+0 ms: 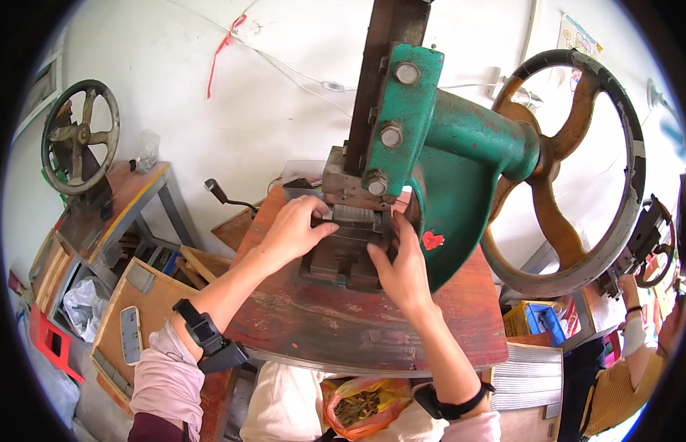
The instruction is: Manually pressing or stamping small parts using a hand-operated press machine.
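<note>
A green hand press (402, 125) stands before me on a worn red-brown table. On its dark metal die block (347, 254), under the ram, lies a ribbed grey metal plate (354, 214). My left hand (291, 230) is at the plate's left end, fingers curled and thumb beside the die's front edge; its grip there is partly hidden. At the other end, my right hand (403, 269) reaches up along the die's right side, with thumb and fingers apart. Its fingertips are near the plate's right end, partly lost in shadow.
The press's large handwheel (571, 162) stands at the right. A board (111, 331) at the left carries a phone (131, 335) and grey strips. Stacked ribbed strips (531, 376) lie at lower right. A bag of small metal pieces (355, 407) sits by my lap. Another person (623, 383) works at far right.
</note>
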A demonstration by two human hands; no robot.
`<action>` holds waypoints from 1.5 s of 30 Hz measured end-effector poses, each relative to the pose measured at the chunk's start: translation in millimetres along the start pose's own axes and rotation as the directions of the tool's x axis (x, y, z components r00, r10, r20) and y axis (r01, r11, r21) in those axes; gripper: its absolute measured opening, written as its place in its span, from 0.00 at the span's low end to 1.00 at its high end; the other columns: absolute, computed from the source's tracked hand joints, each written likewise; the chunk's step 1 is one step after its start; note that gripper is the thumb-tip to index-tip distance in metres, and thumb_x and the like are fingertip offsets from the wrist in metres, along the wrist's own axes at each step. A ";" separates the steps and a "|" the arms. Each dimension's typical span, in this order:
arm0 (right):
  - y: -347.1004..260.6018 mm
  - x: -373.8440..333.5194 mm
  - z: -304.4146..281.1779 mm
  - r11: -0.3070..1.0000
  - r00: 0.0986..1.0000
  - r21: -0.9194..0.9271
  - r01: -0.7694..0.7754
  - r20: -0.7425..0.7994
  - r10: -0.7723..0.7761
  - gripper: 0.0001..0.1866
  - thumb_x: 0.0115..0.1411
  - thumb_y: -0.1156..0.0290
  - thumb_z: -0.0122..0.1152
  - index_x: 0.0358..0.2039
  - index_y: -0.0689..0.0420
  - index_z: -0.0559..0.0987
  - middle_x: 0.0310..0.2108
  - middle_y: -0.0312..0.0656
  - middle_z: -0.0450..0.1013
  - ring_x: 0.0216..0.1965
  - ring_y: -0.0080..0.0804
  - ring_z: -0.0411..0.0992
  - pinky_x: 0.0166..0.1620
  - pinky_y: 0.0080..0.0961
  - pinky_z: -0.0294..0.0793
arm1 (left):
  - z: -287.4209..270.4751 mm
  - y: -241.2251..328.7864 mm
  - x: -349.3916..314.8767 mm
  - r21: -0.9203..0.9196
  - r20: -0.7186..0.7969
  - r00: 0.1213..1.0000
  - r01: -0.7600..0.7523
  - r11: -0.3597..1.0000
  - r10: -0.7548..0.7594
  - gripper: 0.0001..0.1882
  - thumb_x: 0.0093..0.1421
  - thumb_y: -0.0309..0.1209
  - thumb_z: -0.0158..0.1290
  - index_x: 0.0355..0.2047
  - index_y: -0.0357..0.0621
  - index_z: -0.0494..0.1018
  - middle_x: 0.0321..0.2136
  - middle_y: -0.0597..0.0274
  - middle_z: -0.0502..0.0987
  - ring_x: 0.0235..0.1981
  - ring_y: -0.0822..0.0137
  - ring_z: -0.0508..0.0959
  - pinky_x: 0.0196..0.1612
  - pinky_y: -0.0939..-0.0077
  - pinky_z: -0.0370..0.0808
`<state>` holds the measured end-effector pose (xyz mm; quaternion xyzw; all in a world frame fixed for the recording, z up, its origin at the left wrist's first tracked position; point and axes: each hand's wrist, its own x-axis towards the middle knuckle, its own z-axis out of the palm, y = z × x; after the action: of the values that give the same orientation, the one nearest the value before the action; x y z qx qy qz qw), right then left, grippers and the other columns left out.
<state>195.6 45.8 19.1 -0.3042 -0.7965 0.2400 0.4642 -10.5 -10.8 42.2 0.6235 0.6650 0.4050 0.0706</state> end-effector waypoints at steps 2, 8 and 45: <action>-15.3 -21.0 -24.3 0.996 0.993 -0.013 0.094 0.073 -0.092 0.34 0.51 0.78 0.63 0.57 0.68 0.60 0.51 0.61 0.63 0.54 0.57 0.62 0.55 0.40 0.65 | 1.0 -0.9 2.4 0.093 0.002 1.000 0.000 0.996 0.000 0.18 0.53 0.34 0.60 0.40 0.34 0.75 0.41 0.51 0.74 0.44 0.57 0.72 0.46 0.68 0.69; -57.8 -34.4 -139.4 0.882 0.948 -0.357 0.307 0.032 -0.317 0.29 0.49 0.81 0.62 0.53 0.65 0.67 0.48 0.54 0.69 0.48 0.51 0.69 0.52 0.39 0.68 | 22.9 -6.0 2.9 0.294 0.098 0.994 0.019 0.956 -0.050 0.27 0.61 0.41 0.50 0.57 0.38 0.65 0.58 0.42 0.61 0.61 0.47 0.54 0.61 0.59 0.57; -186.3 186.2 -297.7 0.674 0.910 -0.623 -0.398 -0.176 0.375 0.18 0.54 0.63 0.67 0.33 0.68 0.76 0.20 0.43 0.73 0.18 0.25 0.70 0.22 0.17 0.72 | 32.0 -30.1 3.3 0.062 0.010 0.999 0.033 0.998 -0.034 0.27 0.60 0.46 0.51 0.54 0.44 0.70 0.55 0.47 0.66 0.60 0.48 0.55 0.60 0.54 0.56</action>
<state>338.9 76.9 388.5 -0.6103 -0.7393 0.0382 0.2822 -15.3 9.7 3.5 0.6164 0.6872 0.3795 0.0614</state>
